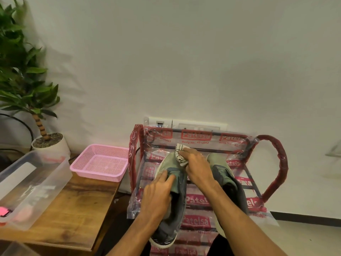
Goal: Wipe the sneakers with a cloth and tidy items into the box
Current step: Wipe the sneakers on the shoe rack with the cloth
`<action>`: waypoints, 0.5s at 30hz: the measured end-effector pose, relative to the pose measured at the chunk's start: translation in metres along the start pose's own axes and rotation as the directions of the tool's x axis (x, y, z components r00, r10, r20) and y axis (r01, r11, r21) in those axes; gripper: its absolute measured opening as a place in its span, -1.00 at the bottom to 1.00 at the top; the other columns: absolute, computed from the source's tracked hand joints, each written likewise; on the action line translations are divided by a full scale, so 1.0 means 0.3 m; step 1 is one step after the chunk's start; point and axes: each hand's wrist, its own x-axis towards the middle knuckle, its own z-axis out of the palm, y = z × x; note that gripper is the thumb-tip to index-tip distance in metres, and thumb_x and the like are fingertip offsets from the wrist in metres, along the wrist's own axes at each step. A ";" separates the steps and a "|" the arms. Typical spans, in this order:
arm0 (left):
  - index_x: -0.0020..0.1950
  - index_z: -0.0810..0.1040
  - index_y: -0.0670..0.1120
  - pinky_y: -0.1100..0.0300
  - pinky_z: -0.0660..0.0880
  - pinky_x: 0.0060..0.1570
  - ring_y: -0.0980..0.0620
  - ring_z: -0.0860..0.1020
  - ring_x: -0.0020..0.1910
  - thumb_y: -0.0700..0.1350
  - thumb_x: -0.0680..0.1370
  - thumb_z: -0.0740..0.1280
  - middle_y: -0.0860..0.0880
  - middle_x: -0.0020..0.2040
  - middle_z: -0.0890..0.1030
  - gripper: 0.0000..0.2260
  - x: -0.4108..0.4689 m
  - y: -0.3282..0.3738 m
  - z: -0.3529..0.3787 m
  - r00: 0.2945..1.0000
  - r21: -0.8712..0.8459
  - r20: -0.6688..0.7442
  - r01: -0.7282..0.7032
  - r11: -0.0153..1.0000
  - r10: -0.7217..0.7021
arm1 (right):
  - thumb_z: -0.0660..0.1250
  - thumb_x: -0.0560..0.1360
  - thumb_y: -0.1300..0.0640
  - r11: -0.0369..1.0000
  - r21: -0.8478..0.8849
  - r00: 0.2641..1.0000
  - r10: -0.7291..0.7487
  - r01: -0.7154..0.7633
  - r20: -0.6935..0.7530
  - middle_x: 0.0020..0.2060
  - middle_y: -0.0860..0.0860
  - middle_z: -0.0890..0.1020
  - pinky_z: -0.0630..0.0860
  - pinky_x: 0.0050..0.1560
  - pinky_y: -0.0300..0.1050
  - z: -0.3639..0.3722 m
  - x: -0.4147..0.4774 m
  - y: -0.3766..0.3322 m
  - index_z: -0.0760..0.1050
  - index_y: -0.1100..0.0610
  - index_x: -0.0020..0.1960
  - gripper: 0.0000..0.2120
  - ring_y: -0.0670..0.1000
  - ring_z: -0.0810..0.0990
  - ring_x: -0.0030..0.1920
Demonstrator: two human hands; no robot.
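Observation:
Two grey-green sneakers stand side by side on a plastic-wrapped rack [203, 202]. My left hand [156, 194] presses down on the tongue and collar of the left sneaker [167, 163], holding it steady. My right hand [197, 165] is closed on a white cloth [180, 153] with dark stitching, pressed against the toe of that sneaker. The right sneaker [224, 174] lies partly hidden behind my right forearm. A clear plastic box [35, 183] sits at the left on the wooden table.
A wooden table [73, 218] stands left of the rack, bearing a pink mesh basket [100, 163] and a potted plant [49, 143]. Something pink [4, 212] lies inside the clear box. The rack has red wrapped handles [280, 163]. A wall socket strip [184, 123] is behind it.

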 end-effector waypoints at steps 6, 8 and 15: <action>0.39 0.33 0.04 0.13 0.41 0.14 0.02 0.37 0.37 -0.18 0.55 0.24 0.04 0.46 0.30 -0.59 -0.004 -0.006 0.016 1.000 0.007 0.019 -0.004 1.000 0.004 | 0.19 0.58 0.37 0.925 -0.205 0.923 -0.257 0.321 0.285 0.56 0.00 0.16 0.08 0.52 0.00 0.031 0.003 0.033 0.21 0.05 0.55 -0.42 0.09 0.07 0.56; 0.37 0.34 0.04 0.10 0.43 0.14 0.01 0.38 0.36 -0.19 0.54 0.25 0.03 0.46 0.31 -0.59 0.002 -0.005 0.021 0.999 -0.005 0.031 -0.011 1.000 0.011 | 0.22 0.57 0.35 0.911 -0.293 0.936 -0.208 0.292 0.285 0.56 0.01 0.16 0.11 0.50 0.01 0.030 0.032 0.058 0.19 0.04 0.54 -0.40 0.11 0.11 0.55; 0.33 0.37 0.03 0.10 0.44 0.00 -0.01 0.44 0.24 -0.17 0.53 0.28 0.04 0.31 0.41 -0.62 0.022 -0.011 0.022 0.999 0.028 0.040 -0.013 1.000 0.012 | 0.23 0.49 0.40 0.917 -0.115 0.882 -0.326 0.383 0.340 0.47 -0.02 0.36 0.29 0.44 0.03 0.047 0.050 -0.006 0.38 0.04 0.45 -0.42 0.06 0.22 0.51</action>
